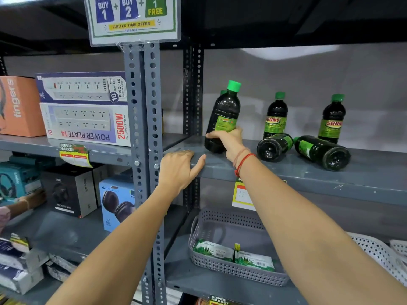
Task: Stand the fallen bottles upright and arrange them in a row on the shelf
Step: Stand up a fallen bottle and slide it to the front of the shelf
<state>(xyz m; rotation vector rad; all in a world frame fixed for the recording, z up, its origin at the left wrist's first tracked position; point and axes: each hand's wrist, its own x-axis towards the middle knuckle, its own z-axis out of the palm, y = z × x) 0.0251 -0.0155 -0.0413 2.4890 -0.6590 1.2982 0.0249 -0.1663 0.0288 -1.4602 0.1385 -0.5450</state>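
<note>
Up on the shelf [308,170], right hand [229,140] grips a tilted bottle [223,116]; left hand [179,168] rests open alongside.

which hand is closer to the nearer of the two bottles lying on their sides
Right. The right hand grips a tilted bottle just left of that fallen bottle. The left hand rests on the shelf edge, farther left.
</note>
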